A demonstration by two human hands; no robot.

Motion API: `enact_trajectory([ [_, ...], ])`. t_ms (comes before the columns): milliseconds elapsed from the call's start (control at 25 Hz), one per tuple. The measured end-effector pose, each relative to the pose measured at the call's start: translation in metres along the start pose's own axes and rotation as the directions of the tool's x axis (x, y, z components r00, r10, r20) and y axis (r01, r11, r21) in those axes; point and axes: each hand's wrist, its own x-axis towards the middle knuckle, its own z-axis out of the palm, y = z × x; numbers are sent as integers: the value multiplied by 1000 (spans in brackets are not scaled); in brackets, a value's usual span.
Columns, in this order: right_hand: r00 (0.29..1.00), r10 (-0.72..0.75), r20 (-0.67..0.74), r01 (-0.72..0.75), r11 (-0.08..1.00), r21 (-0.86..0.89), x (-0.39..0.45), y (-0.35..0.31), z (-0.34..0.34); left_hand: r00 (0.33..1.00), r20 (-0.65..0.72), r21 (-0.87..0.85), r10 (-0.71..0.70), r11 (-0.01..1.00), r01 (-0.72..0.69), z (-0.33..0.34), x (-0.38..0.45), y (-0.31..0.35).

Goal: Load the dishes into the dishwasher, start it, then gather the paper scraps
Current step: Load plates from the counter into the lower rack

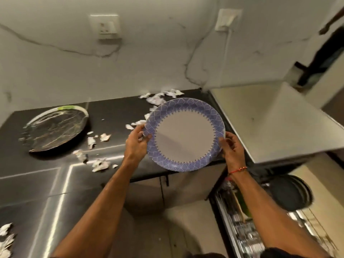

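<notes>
Head view: left hand (136,141) and right hand (232,146) hold blue-rimmed white plate (185,135) above dark counter (55,183) edge, fingers curled on opposite rims, paper scraps (100,164) scattered around, open dishwasher rack (240,220) lower right.

Dim warm indoor light from overhead, whole frame soft and a bit grainy; bright specular streaks run along the glossy dark bench (46,183) left of and below the left hand (136,141), and a grey shadow falls across the centre of the plate (185,135) just right of that hand. Strong wide-angle distortion bends the wall (149,53) and bench edges toward the corners. Motion blur smears the dishwasher rack (242,220) and the dark round dish (293,192) below and right of the right hand (231,146), and the far top-right corner is out of focus.
</notes>
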Motion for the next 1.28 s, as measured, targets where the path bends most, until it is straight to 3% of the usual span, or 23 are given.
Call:
enact_trajectory([
  [240, 977, -48, -208, 35, 997, -64, -20, -8, -193, 940, 340, 113, 25, 991, -68, 187, -23, 25],
  [400, 944, 18, -328, -66, 988, -137, -51, 2, -344, 881, 468, 204, 69, 962, -183, 332, -64, 37],
  [560, 847, 98, -523, -204, 968, -149, -90, 20, -475, 795, 606, 251, 36, 939, -234, 467, -114, 39],
  [760, 705, 111, -701, -321, 931, -176, -99, 57, -584, 663, 747, 228, 45, 919, -320, 612, -150, 19],
  [920, 580, 122, -806, -422, 890, -170, -91, 120, -648, 556, 830, 208, 31, 909, -360, 720, -158, -31],
  [1080, 452, 122, -884, -514, 845, -146, -85, 207, -699, 497, 865, 267, -69, 902, -339, 817, -158, -116],
  [1280, 456, 30, -889, -591, 758, -277, -72, 322, -752, 412, 906, 244, -98, 915, -321, 915, -148, -241],
])
